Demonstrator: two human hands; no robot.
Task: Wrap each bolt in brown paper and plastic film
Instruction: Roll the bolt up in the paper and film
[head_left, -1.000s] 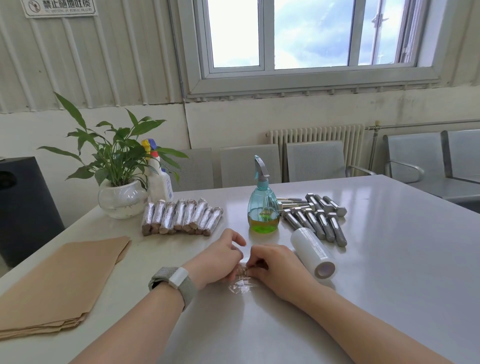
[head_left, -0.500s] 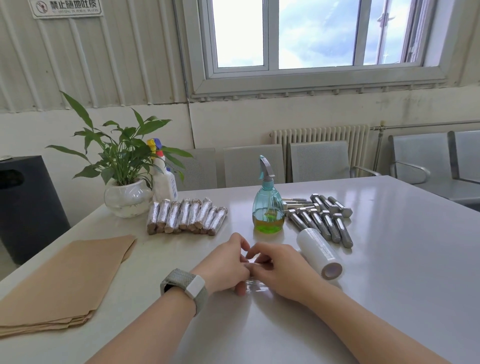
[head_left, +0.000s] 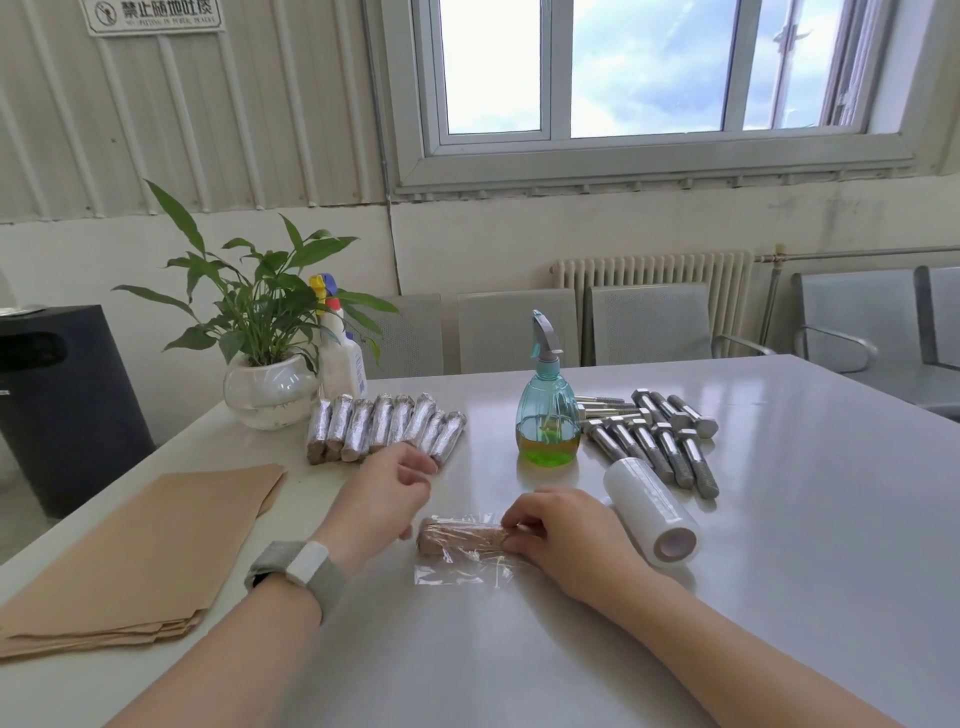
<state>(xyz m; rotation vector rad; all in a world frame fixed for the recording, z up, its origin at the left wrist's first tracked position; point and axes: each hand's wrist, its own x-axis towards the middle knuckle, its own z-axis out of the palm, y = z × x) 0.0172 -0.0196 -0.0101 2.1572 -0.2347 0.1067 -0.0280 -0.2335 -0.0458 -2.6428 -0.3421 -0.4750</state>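
Observed at lower centre of frame: paper-wrapped bolt (head_left: 460, 538) lying horizontally on white table (head_left: 779, 545), partly covered by loose sheet of plastic film (head_left: 457, 571) spreading toward bottom of frame. Right hand (head_left: 563, 535) found pinching right end of that bolt, fingers curled over the film there. Left hand (head_left: 384, 499) noted just left of the bolt, fingers loosely curled and holding nothing; contact with the bolt's left end could not be determined. Grey wristband (head_left: 298, 569) seen on left wrist.

Recorded right of centre: roll of plastic film (head_left: 652, 512) lying on its side just beside right hand, open core facing bottom of frame. Beyond it, toward upper right of tabletop: group of bare bolts (head_left: 660, 441) lying side by side, heads mostly toward the far edge. Left of these: teal spray bottle (head_left: 548, 415) standing upright, holding green liquid.

Recorded left of centre: row of finished wrapped bolts (head_left: 384, 428) laid parallel, touching one another, just above left hand. Behind that row: potted plant (head_left: 265, 353) in white bowl, white spray bottle (head_left: 340, 353) upright beside it.

Logged at lower left: stack of brown paper (head_left: 140, 551) lying flat on the table, well apart from both hands.
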